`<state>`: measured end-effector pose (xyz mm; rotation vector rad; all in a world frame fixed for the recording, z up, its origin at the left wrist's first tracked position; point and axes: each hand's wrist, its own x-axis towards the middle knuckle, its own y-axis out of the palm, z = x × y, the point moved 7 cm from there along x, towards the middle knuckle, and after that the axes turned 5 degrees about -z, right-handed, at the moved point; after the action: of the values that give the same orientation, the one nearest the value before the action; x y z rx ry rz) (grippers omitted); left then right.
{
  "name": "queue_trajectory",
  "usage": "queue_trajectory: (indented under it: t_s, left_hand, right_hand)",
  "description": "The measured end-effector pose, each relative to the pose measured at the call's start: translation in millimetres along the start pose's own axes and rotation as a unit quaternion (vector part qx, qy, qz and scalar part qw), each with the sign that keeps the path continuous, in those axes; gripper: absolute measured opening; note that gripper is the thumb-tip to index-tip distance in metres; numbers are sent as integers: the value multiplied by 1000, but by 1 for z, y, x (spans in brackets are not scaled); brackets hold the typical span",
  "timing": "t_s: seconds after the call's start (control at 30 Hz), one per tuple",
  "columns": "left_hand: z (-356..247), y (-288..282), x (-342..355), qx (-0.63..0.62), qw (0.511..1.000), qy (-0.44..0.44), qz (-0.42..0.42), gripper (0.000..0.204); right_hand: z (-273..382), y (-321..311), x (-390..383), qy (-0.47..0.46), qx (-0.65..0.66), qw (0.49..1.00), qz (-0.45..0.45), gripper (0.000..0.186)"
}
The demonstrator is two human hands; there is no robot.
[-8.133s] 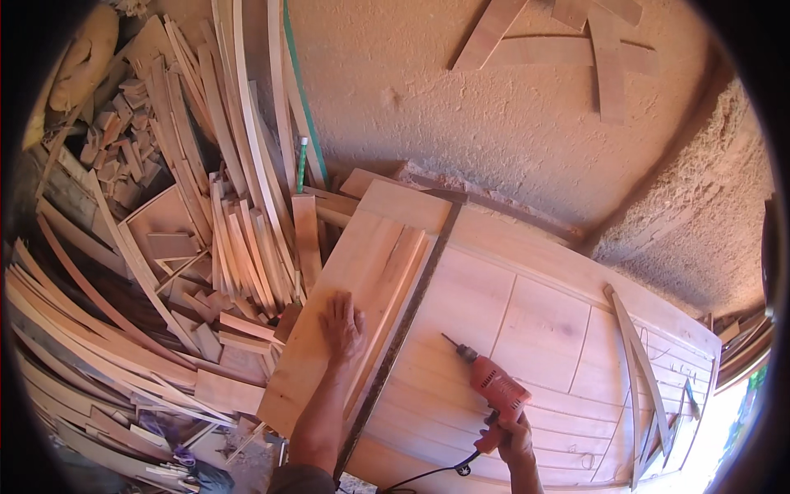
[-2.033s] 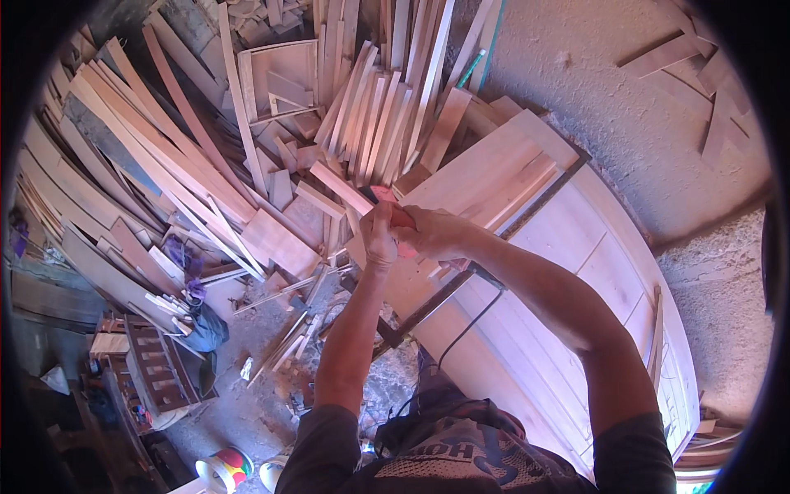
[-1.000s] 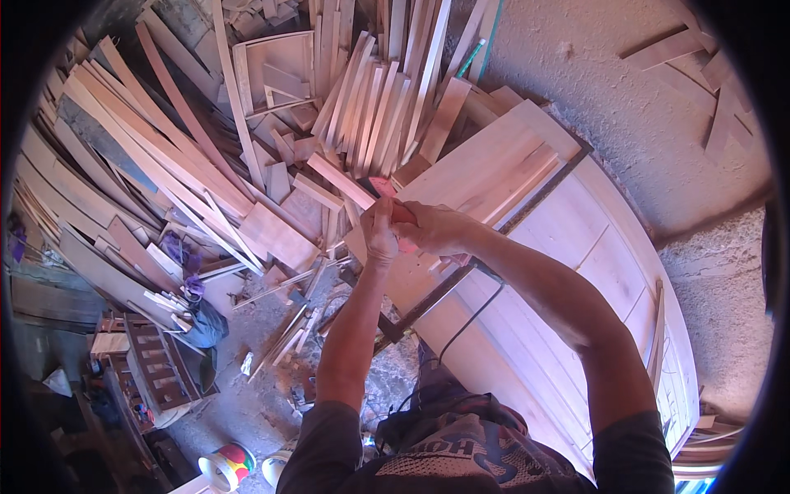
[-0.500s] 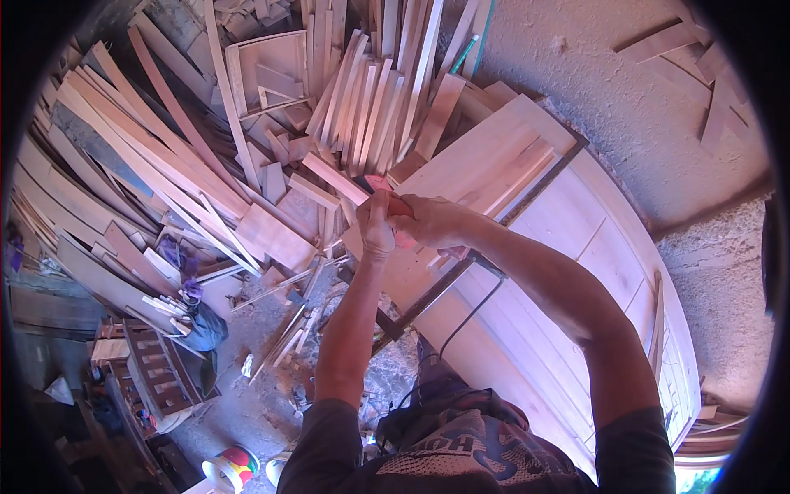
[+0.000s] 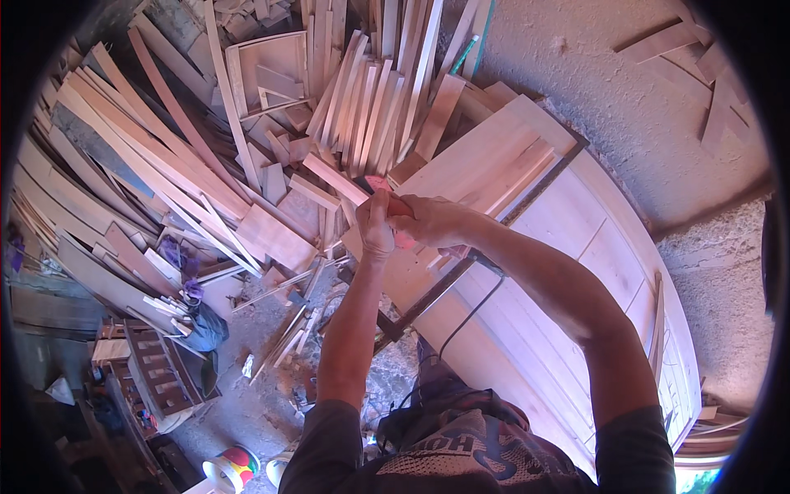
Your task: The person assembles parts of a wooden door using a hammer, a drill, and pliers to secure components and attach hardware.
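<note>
Around us lies a workshop heaped with timber. Nearest, our left grip (image 5: 377, 226) and right grip (image 5: 432, 224) meet, both clasped on a red drill (image 5: 377, 184); the fingers hide much of its body, so we cannot tell where its bit ends. We see the drill over the lower-left end of a board (image 5: 448, 171). From beneath the right grip, a black cord (image 5: 475, 317) curves across a pale panel (image 5: 502, 354), spanned by a dark bar (image 5: 434, 295). Farther off, we find strips (image 5: 362, 123) bundled together, a wooden frame (image 5: 230, 78) to their left, and crossed slats (image 5: 664, 43) at upper right.
</note>
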<state>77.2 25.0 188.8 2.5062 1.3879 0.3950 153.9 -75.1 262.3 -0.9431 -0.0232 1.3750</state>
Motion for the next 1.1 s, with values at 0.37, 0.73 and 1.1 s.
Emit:
queue_trajectory:
  t_s: [0.37,0.73,1.1]
  left_hand:
    - [-1,-1,2,16,1000,14,-2,49]
    - [2,-1,2,19,1000,8,0,47]
    - [3,-2,2,14,1000,-1,-9,49]
  right_hand:
    - [8,-5,-11,11,-6,1000,8,60]
    - [4,-5,-8,7,-10,1000,6,58]
    - [9,-7,-12,7,-11,1000,14,57]
